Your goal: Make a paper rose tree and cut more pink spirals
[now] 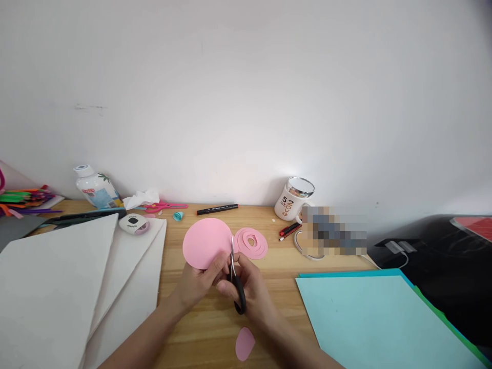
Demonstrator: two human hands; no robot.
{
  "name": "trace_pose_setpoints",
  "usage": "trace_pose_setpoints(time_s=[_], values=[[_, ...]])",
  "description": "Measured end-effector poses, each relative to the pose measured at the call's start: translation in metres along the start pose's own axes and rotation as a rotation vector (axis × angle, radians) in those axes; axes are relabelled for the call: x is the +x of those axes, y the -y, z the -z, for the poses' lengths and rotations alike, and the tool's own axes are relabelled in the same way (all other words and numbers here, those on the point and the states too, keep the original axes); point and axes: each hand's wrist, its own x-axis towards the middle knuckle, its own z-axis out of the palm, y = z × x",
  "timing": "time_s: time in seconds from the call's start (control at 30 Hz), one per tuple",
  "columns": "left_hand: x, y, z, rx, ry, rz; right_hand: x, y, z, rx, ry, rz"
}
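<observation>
A round piece of pink paper [207, 242] is pinched at its lower edge by my left hand [203, 277], thumb on top. My right hand [249, 287] is closed around the black handles of a pair of scissors [239, 292]. The scissors' blades point away from me and lie at the paper's right edge. Just behind my right hand, a coiled pink paper spiral [258, 243] rests on the wooden table. A small pink paper petal shape [245, 344] lies near the front, beside my right forearm.
White sheets [57, 287] cover the left side, with a white rounded gadget [134, 224] on them. A bottle [96, 187], pink scissors [161, 206], a black marker [218, 209] and a white mug [294, 200] stand or lie near the wall. Light-blue sheets [376, 312] lie at right.
</observation>
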Motion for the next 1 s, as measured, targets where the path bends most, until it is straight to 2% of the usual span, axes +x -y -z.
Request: trace_pose_setpoints(time_s=[0.43,0.63,1.0], values=[[0.003,0.009,0.003,0.012,-0.051,0.008,-0.001,-0.002,0.004,-0.035,-0.013,-0.021],[0.003,0.006,0.007,0.047,0.022,0.022,-0.001,0.001,0.003,-0.059,-0.026,-0.028],[0.003,0.008,0.007,0.03,0.012,0.038,-0.001,-0.004,0.002,-0.03,-0.021,-0.021]])
